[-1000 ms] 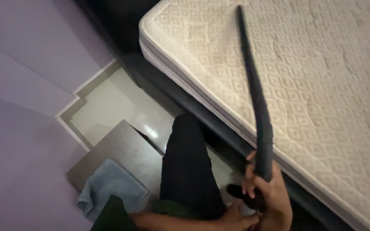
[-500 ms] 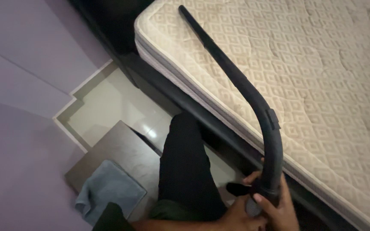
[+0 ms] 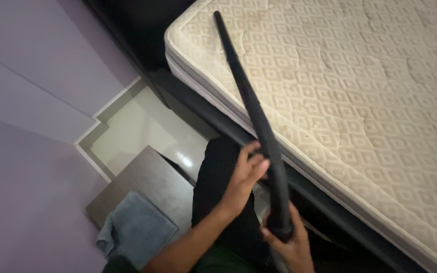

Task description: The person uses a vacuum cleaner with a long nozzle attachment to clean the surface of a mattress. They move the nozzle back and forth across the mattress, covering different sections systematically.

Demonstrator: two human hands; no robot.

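Observation:
A long black vacuum tube [image 3: 251, 108] slants from the lower middle up over the corner of a bare cream quilted mattress [image 3: 360, 96], its tip near the mattress's far left edge. My right hand [image 3: 288, 243] grips the tube's lower end. My left hand [image 3: 248, 174] is raised beside the tube's middle, fingers curled and touching its left side. My leg in dark trousers [image 3: 217, 182] stands beside the dark bed frame [image 3: 259, 146].
Lilac walls [image 3: 31, 101] enclose a narrow strip of pale glossy floor [image 3: 137, 136]. A dark wooden low surface [image 3: 142, 187] lies beside my leg with a grey-blue cloth [image 3: 135, 230] on it. The mattress fills the right side.
The tube's tip swung across the mattress and now points up-left near the corner. My left hand has come up from the lower end to the tube's middle.

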